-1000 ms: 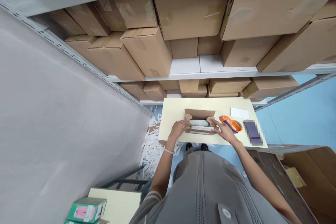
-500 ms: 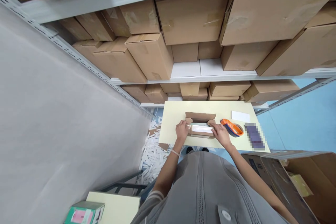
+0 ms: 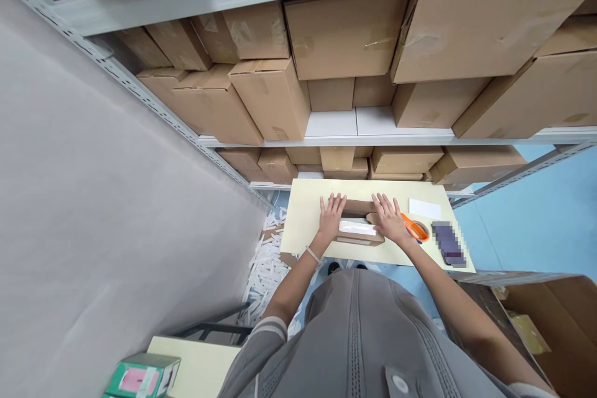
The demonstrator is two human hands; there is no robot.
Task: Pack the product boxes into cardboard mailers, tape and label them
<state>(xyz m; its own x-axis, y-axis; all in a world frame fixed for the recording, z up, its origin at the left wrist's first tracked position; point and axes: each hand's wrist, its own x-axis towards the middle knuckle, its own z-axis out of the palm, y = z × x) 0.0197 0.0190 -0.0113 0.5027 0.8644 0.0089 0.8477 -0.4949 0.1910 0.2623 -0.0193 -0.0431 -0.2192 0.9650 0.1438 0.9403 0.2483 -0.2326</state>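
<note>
A small open cardboard box [image 3: 360, 239] lies on the pale yellow table, its far flap [image 3: 358, 208] standing up. Inside it shows a white item in clear wrapping [image 3: 358, 228]. At the box's left end is my left hand [image 3: 330, 216], fingers spread and pointing away from me. My right hand [image 3: 388, 217] lies over the right end, fingers likewise spread, and hides part of the side flap there. Just right of that hand sits an orange tape dispenser [image 3: 416, 228], partly covered by it.
A white card [image 3: 425, 208] and a blurred dark purple object [image 3: 448, 244] lie on the table's right side [image 3: 401, 253]. Shelves of cardboard boxes [image 3: 347, 31] rise beyond. Paper shreds [image 3: 265, 264] cover the floor at left. A large open carton [image 3: 555, 323] stands at lower right.
Both hands have moved from the box's near corners forward to its far side, and their fingers have opened out. The box stays in about the same place.
</note>
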